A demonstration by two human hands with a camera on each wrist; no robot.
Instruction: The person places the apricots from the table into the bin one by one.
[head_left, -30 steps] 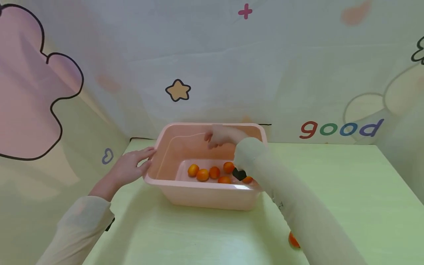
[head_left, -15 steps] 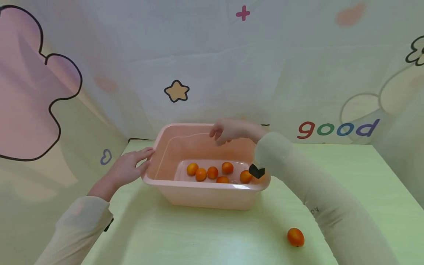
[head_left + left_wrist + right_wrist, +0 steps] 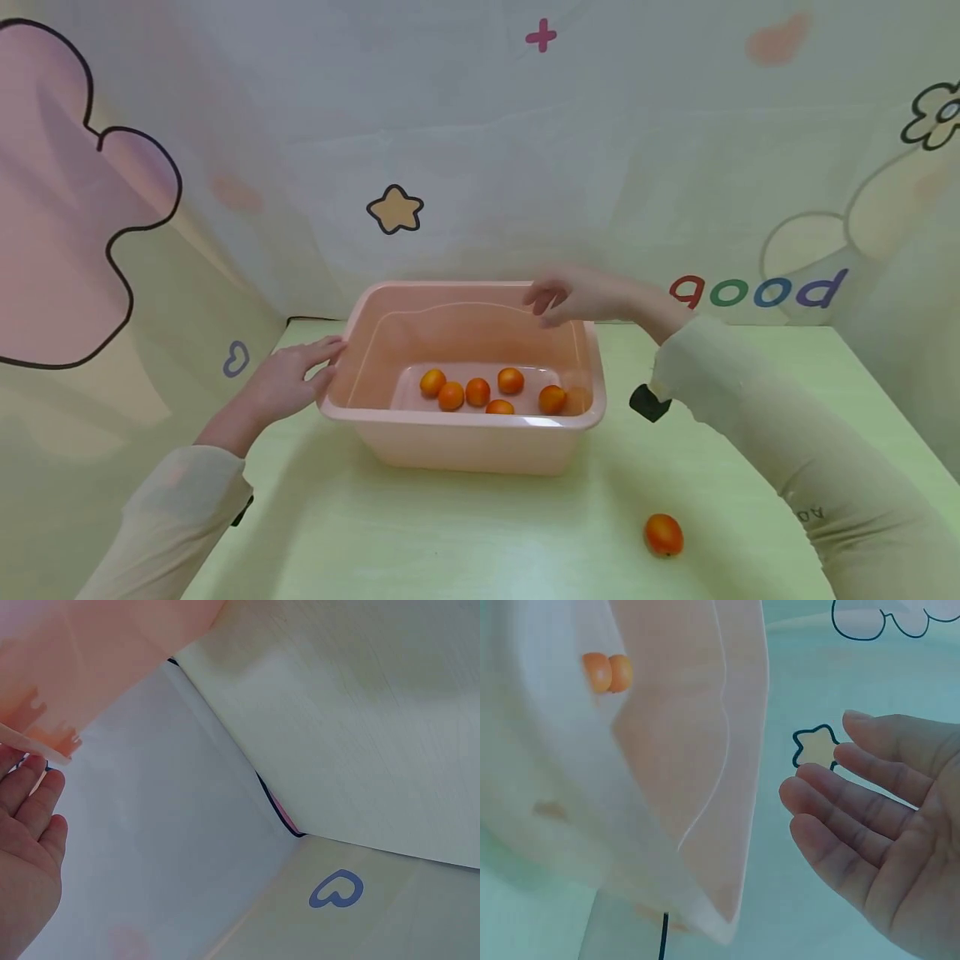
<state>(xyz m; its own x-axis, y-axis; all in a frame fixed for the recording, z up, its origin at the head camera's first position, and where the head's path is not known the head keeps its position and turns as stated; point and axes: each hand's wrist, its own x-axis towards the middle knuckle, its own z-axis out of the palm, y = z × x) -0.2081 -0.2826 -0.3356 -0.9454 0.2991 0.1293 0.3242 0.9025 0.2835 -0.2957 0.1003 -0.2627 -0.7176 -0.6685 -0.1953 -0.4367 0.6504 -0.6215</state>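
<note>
Holding six small glossy orange fruits (image 3: 477, 392) — pale pink basin (image 3: 465, 446).

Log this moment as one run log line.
left hand: touches pink tub rim | right hand: empty, above tub | oranges: in tub | orange: on table

Tub (image 3: 465, 446) sits mid-bench (image 3: 465, 533), left hand (image 3: 288, 383) against its left rim, right hand (image 3: 581, 296) over the back right corner. Tub mouth open from above; six oranges (image 3: 477, 392) on its floor. Open bench in front; one loose orange (image 3: 663, 534) front right. Walls close behind and left.
</note>
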